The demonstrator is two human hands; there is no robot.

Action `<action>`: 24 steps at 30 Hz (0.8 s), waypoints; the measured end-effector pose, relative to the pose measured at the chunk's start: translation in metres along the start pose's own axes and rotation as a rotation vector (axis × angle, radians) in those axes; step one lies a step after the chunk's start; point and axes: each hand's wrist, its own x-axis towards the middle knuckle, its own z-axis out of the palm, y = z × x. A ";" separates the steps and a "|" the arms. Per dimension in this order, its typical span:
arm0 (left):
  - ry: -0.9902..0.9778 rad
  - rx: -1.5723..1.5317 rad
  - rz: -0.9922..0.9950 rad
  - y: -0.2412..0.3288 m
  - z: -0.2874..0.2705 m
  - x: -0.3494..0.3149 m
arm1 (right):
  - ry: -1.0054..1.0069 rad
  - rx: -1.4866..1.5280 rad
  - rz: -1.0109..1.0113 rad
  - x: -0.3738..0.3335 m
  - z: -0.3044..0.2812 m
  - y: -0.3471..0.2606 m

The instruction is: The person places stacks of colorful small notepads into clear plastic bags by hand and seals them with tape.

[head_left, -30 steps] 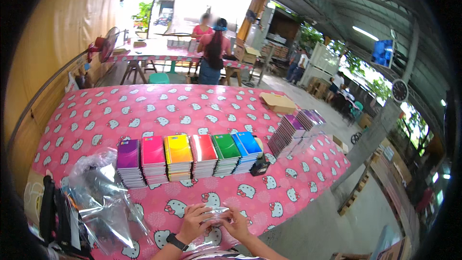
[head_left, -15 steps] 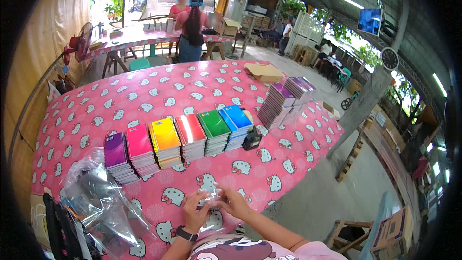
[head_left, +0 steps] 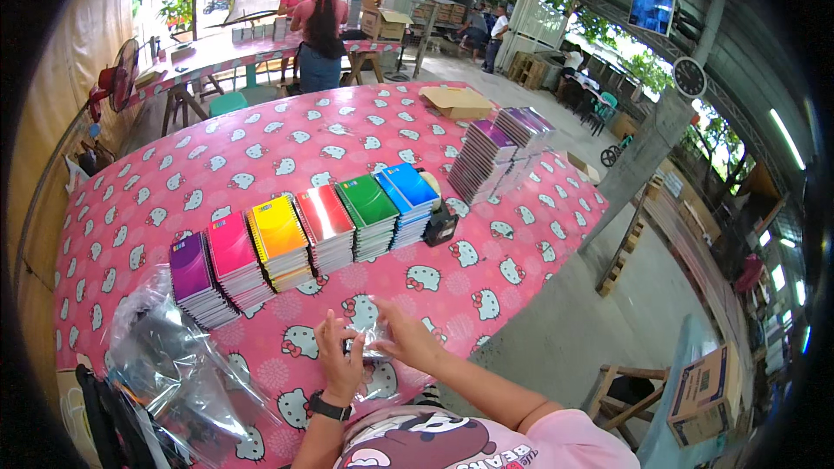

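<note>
Upper garment: pink shirt (head_left: 530, 450), short-sleeved, right sleeve (head_left: 578, 432) ending near the elbow. Front print: brown cartoon bear (head_left: 434, 449), black-and-white panda (head_left: 447, 425) at its upper edge, lettering alongside. Left wrist: dark watch (head_left: 330, 406), black band. Left hand (head_left: 340, 352) and right hand (head_left: 408, 338): bare.

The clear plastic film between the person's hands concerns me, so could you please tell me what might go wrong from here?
The clear plastic film might crease or tear between the fingers. The loose heap of clear plastic lies right beside the stack of purple-covered notebooks, so pulling it could disturb them.
</note>
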 end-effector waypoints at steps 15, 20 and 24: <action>-0.124 0.255 0.163 0.019 -0.022 -0.009 | -0.306 0.610 0.274 0.016 0.009 0.033; -0.459 0.448 0.194 0.034 -0.022 -0.031 | -0.316 0.798 0.292 0.014 0.013 0.052; -0.514 0.512 0.187 0.040 -0.024 -0.026 | -0.335 0.762 0.318 0.009 0.009 0.057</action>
